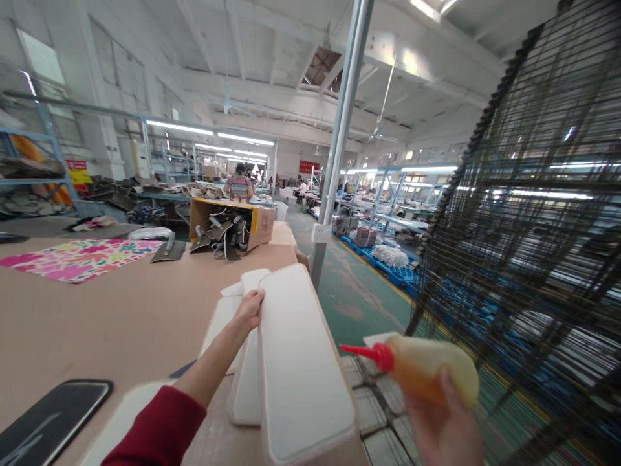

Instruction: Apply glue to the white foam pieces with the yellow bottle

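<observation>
My left hand [251, 309] is closed on the left edge of a long white panel [305, 362] with rounded corners. This panel lies on top of several similar white panels [247, 382], fanned out at the table's right edge. Off to the right, my right hand [444, 421] grips a squeeze bottle [436, 366] of amber liquid. Its red nozzle [363, 351] points left toward the panel's right edge, apart from it. The right hand is a little blurred, and its lower part is cut off by the frame.
A cardboard box [262, 226] of dark pieces lies on the brown table [145, 310]. A floral sheet [82, 259] and a black board [58, 421] are at the left. A metal post [334, 149] stands past the table; a wire rack [524, 213] rises at right.
</observation>
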The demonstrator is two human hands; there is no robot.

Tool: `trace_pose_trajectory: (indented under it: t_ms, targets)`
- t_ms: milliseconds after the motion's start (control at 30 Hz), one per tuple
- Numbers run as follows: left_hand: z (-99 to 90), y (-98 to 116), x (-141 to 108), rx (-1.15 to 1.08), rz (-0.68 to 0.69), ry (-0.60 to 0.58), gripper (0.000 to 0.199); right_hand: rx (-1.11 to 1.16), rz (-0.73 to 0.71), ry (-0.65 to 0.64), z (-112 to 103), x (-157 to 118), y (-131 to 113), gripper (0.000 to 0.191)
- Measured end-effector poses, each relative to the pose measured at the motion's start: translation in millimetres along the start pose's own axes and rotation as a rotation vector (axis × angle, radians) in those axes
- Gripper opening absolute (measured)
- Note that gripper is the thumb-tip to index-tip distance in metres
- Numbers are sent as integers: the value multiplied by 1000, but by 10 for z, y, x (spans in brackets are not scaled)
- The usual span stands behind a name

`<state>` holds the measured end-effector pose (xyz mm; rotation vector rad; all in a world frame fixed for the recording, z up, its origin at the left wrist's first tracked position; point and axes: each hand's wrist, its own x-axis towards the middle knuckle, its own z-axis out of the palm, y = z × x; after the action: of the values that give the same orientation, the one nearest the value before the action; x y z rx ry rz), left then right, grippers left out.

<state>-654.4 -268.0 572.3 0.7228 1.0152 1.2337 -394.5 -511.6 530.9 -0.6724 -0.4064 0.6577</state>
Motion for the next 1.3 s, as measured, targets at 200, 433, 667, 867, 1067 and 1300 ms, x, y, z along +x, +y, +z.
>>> trace_pose_trajectory:
  t_ms: [200,433,667,867,1067,1300]
  targets:
    - [200,92,-247,98,7,-203,17,-2,-98,-7,476,462,-274,51]
    - [334,152,-374,207,14,-324,27,-87,-199,-63,420,664,-279,49]
    - [373,151,-386,287,9,-382,29,-148,-268,-128,406,709,-380,50]
    - [389,133,-370,315,-6,-409,30,-184,-285,-149,355,708,-398,48]
    - [381,120,-326,322,-33,-406,34,-210,-232,-158,218,639,-343,44]
    - [369,111,-253,309,-46,-407,30,-233,-102,-256,71,455,-292,39]
